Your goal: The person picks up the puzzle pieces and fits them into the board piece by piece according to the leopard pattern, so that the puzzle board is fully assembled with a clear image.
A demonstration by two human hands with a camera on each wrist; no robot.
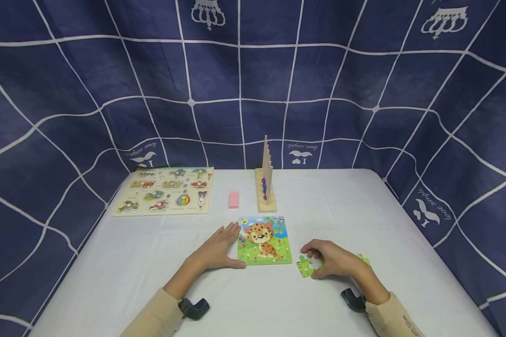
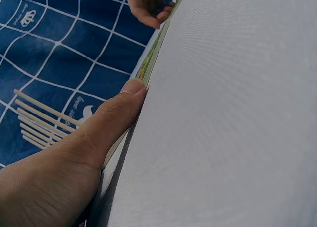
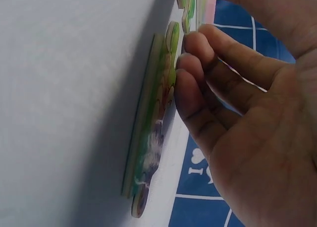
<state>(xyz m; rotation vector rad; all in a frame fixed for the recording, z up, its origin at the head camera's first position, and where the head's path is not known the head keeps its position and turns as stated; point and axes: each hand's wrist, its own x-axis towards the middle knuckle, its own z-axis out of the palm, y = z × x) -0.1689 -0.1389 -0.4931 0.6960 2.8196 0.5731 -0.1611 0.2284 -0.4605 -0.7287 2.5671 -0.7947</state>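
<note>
A square jigsaw puzzle with a cartoon leopard lies on the white table. My left hand rests along its left side with fingers stretched out; the thumb touches its near edge in the left wrist view. Right of the puzzle, my right hand is bent over a green puzzle piece, thumb tip and index fingertip apart at its edges. Under the right palm lies a stack of puzzle pieces, partly hidden by the hand in the head view; a green corner shows past the wrist.
At the back left lies a wooden peg puzzle board with vehicle pictures. A pink block sits beside a wooden stand with upright rods and purple beads. A blue gridded curtain hangs behind the table.
</note>
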